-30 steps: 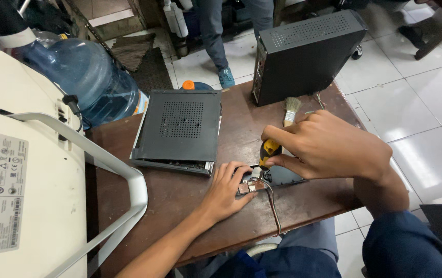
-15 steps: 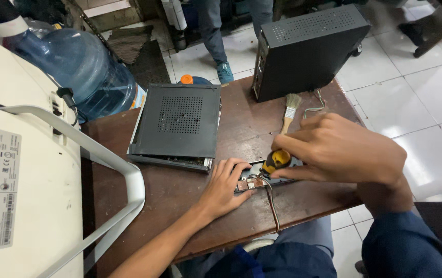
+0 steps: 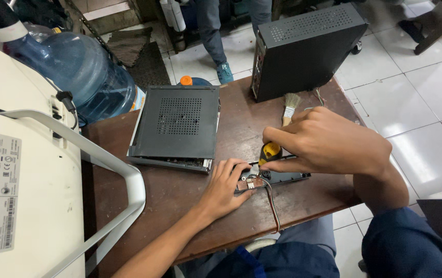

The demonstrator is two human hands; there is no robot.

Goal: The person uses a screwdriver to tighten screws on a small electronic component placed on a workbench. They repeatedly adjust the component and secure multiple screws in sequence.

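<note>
Part: small black flat component with red and grey wires [image 3: 272, 179], lying near the front edge of the brown wooden worktop [image 3: 241, 128].
Left hand [image 3: 226, 186]: fingers spread, pressing down on the part's left end.
Right hand [image 3: 329, 141]: closed around a yellow-handled screwdriver [image 3: 270, 152], tip down on the part.
Nearby: flat black perforated computer case [image 3: 177, 126] to the left; upright black computer case [image 3: 306, 49] and a wooden-handled paintbrush [image 3: 289, 107] behind.

Left hand [image 3: 224, 186] lies flat, fingers [image 3: 234, 170] spread forward; right hand [image 3: 329, 141] is curled in a grip.

Right hand [image 3: 329, 141] with yellow-handled screwdriver [image 3: 270, 152] now lower, onto the small part [image 3: 272, 178].
</note>
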